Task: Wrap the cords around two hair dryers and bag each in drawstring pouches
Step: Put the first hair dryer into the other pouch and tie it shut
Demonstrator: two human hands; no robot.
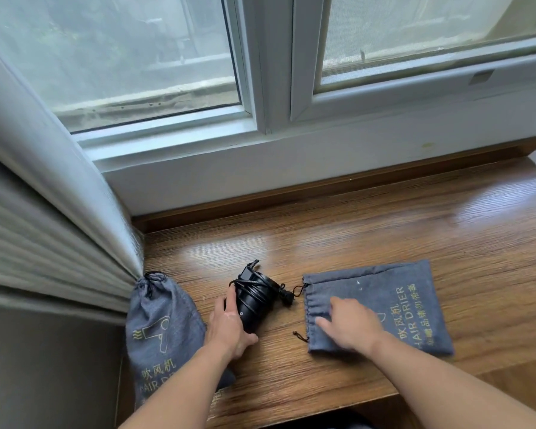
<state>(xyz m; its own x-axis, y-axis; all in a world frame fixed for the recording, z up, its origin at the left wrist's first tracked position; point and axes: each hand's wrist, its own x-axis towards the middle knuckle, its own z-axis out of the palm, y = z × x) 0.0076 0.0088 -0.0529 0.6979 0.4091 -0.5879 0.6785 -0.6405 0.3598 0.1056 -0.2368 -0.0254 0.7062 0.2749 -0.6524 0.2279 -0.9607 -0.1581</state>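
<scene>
A person's left hand is gripping a black hair dryer, its cord wound around it, on a wooden window ledge. The right hand is resting straight, slightly spread fingers on a flat grey drawstring pouch just beside it. A filled pouch is standing against the curtain.

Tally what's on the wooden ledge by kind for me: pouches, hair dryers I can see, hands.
Grey pouches: 2, the bulging pouch at left, the flat pouch at right
Black hair dryer in view: 1, cord wrapped
Hands: 2, left hand gripping the hair dryer, right hand resting on the flat pouch
Total: 5
</scene>
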